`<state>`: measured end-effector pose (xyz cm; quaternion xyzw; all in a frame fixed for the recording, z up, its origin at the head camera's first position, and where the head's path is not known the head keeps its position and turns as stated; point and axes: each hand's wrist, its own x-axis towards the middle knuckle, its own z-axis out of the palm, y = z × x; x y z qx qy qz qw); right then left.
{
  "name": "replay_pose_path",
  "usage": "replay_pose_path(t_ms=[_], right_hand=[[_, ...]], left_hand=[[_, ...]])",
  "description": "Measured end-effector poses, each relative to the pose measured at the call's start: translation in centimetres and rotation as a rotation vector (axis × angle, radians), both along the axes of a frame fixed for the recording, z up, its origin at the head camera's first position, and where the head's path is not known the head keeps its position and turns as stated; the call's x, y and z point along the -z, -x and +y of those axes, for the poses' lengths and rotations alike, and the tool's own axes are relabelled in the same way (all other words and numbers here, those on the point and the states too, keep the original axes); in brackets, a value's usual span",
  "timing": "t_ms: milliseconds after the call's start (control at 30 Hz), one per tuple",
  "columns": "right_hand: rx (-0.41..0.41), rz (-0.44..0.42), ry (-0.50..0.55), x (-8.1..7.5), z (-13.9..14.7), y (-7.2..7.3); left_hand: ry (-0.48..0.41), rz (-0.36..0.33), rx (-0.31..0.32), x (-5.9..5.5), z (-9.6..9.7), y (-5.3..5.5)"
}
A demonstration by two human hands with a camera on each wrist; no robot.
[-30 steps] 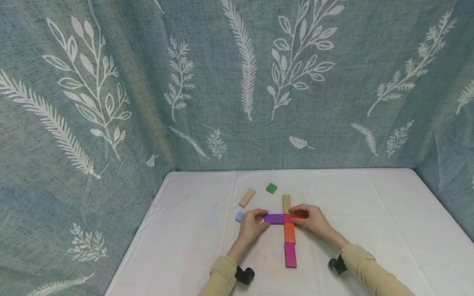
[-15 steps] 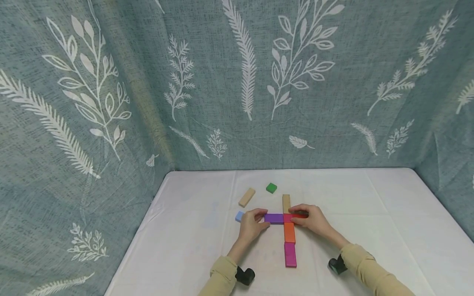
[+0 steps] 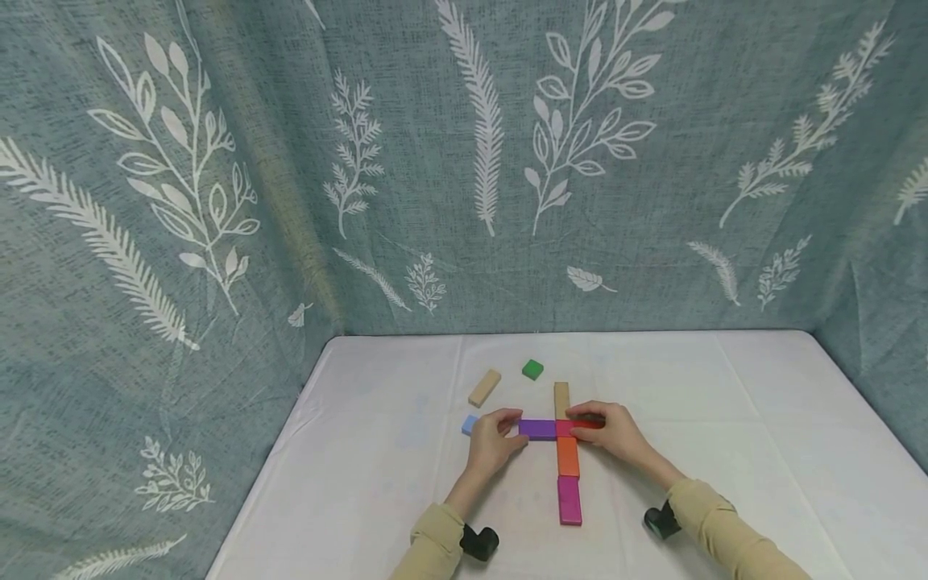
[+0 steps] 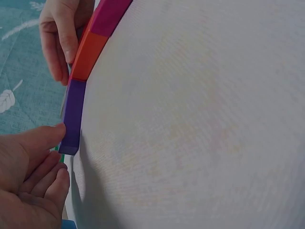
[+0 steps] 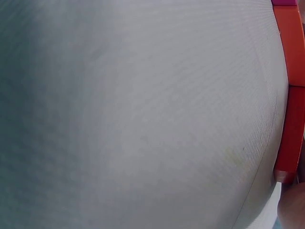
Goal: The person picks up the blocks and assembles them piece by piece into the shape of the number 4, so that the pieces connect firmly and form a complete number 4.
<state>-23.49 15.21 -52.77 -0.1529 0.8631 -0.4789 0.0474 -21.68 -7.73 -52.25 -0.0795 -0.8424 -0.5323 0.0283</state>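
Note:
Flat coloured blocks form a cross on the white table (image 3: 689,395). A purple block (image 3: 537,429) is its left arm. My left hand (image 3: 490,441) is at that block's outer end; in the left wrist view the thumb touches it, and the other fingers, loosely bent, stand apart from its end face. With thumb and index finger my right hand (image 3: 615,431) pinches the red block (image 3: 564,428), partly covering it. An orange block (image 3: 569,457) and a magenta block (image 3: 569,501) run toward the front, and a tan block (image 3: 561,399) extends backward.
Behind and left of the cross lie a loose tan block (image 3: 484,388), a small green block (image 3: 532,370) and a blue block (image 3: 469,424), partly hidden by my left hand. A teal leaf-patterned curtain (image 3: 406,185) stands along the table's back and sides.
My left index fingertip has drawn back very slightly from the purple block's end. The right hand and the blocks hold their places; the whole view has shifted a touch.

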Motion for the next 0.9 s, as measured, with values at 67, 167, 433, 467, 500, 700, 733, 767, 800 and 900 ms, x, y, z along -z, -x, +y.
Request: replay_pose_path(t_ms=[67, 167, 433, 467, 500, 700, 733, 767, 800, 900], right_hand=[[0.004, 0.001, 0.0, 0.0, 0.0, 0.0], [0.006, 0.001, -0.003, 0.1, 0.0, 0.0], [0.01, -0.008, -0.005, 0.1, 0.0, 0.0], [0.009, -0.009, -0.006, 0.1, 0.0, 0.0], [0.008, -0.01, -0.004, 0.1, 0.0, 0.0], [0.009, -0.012, 0.007, 0.2, 0.0, 0.1], [0.008, -0.011, 0.007, 0.2, 0.0, 0.1], [0.006, -0.008, 0.008, 0.2, 0.1, 0.1], [0.005, -0.006, 0.007, 0.2, 0.1, 0.1], [0.0, 0.003, 0.007, 0.3, 0.1, 0.1]], left_hand=[[-0.015, 0.001, 0.003, -0.1, 0.0, 0.0], [-0.038, 0.003, 0.004, -0.2, 0.0, 0.0], [-0.053, 0.035, -0.009, -0.8, -0.1, 0.0], [-0.051, 0.039, -0.012, -0.9, -0.1, -0.1], [-0.053, 0.04, -0.015, -1.0, -0.1, -0.1], [-0.116, 0.046, -0.04, -2.1, -0.4, -0.1], [-0.128, 0.052, -0.044, -2.3, -0.5, -0.1], [-0.141, 0.053, -0.048, -2.4, -0.6, 0.0], [-0.152, 0.06, -0.053, -2.6, -0.6, 0.0], [-0.183, 0.082, -0.059, -3.2, -0.8, 0.0]])
